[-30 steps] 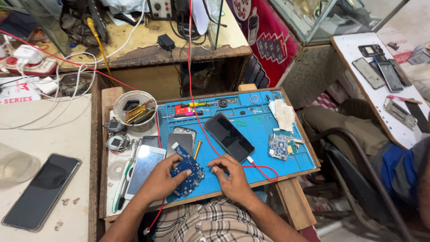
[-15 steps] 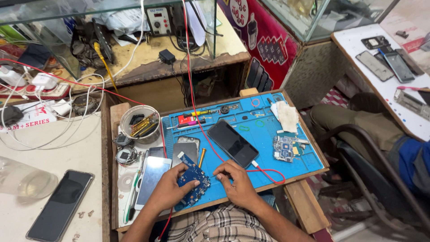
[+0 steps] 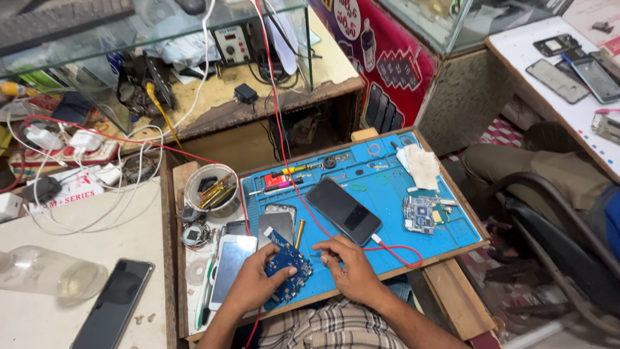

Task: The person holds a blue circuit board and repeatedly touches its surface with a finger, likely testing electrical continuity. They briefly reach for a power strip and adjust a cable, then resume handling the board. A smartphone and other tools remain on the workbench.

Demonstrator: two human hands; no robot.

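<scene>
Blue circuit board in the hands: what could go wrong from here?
The red cable loops on the mat right beside the right hand; a snag could drag the black phone it plugs into. The blue circuit board is gripped by the left hand near the blue mat's front edge, so it might slip off.

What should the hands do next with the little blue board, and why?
Probably bring the right hand in to work on the blue circuit board. The left hand already grips the board over the blue mat, and the right hand's fingers sit just beside its edge, pinching what may be a thin tool, too small to tell.
</scene>
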